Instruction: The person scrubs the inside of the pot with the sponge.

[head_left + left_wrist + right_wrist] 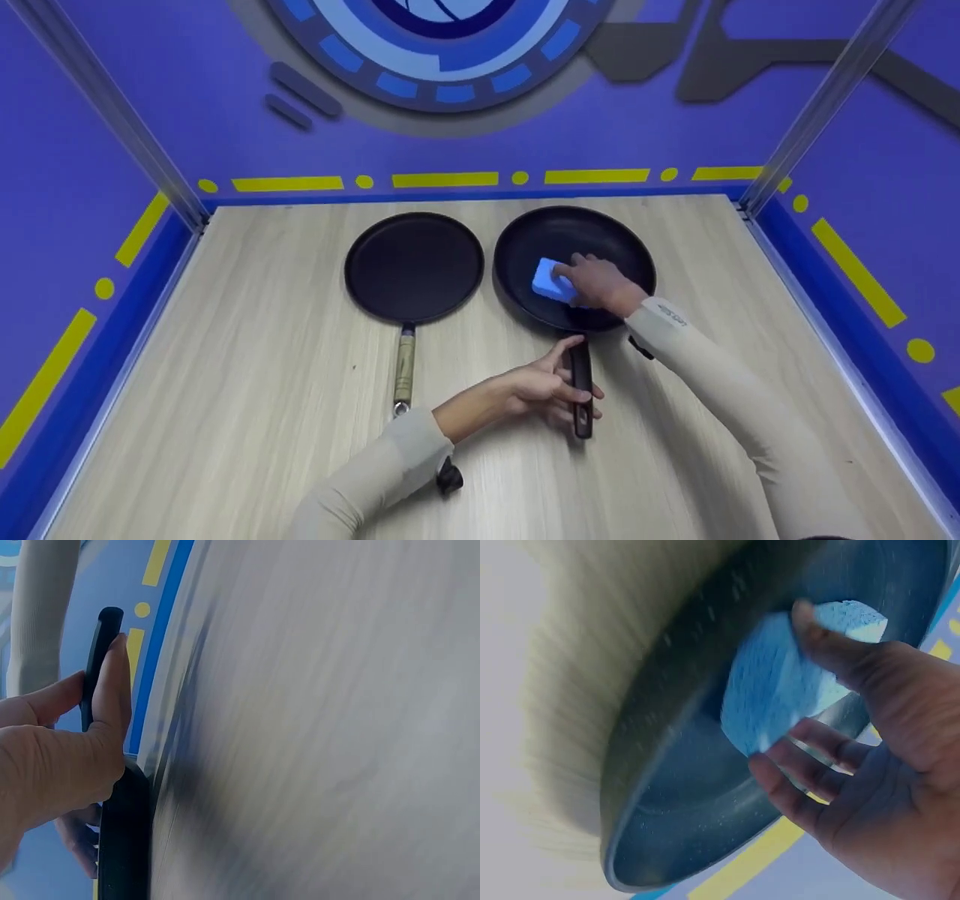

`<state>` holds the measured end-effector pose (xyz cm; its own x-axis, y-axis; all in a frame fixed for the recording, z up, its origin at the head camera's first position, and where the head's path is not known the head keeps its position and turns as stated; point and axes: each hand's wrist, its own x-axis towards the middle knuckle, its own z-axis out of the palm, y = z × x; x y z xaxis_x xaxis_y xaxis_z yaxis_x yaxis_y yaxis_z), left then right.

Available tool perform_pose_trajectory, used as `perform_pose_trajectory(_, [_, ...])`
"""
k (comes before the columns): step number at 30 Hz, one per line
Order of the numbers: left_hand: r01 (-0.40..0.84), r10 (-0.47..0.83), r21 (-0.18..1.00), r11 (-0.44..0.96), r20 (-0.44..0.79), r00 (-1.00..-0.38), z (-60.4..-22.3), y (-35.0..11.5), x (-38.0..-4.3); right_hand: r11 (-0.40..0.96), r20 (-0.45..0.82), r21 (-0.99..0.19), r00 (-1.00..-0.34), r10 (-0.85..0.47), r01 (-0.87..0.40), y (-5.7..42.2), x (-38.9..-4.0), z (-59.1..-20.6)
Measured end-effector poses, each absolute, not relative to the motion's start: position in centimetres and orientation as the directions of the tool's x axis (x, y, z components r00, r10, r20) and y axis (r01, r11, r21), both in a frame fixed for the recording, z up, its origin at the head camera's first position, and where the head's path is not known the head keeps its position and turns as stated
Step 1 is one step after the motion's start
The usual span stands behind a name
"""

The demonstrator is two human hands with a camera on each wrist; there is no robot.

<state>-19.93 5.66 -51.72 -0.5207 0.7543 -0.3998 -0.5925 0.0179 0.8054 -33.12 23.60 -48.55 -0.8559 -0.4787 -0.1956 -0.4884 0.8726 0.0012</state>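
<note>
A deep black frying pan (555, 229) sits on the table at the back right, its black handle (583, 424) pointing toward me. My left hand (534, 386) holds that handle, with the thumb and fingers on either side of it; in the left wrist view the handle's tip sticks out past the fingertips. Inside the pan, my right hand (600, 283) grips a blue sponge (548, 280) against the dark surface. From the right wrist, the thumb lies over the sponge (765, 682) and the other fingers curl at its edge.
To the left lies a flat black griddle pan (414, 266) with a wooden handle (405, 367), close beside the frying pan. The light wood table (262, 375) is bounded by blue panels (480, 150) at the back and both sides.
</note>
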Motion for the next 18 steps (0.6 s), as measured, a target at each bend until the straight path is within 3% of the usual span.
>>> perform_pose_trajectory(9, [-0.616, 0.769, 0.787, 0.020, -0.406, -0.493, -52.00, 5.77, -20.54, 0.817, -0.154, -0.099, -0.803, -0.576, -0.568, 23.71, -32.32, -48.64])
perform_pose_trajectory(18, [-0.630, 0.791, 0.776, -0.004, -0.383, -0.476, -52.33, 5.56, -20.73, 0.792, -0.193, -0.075, -0.770, -0.608, -0.606, 23.34, -32.88, -47.94])
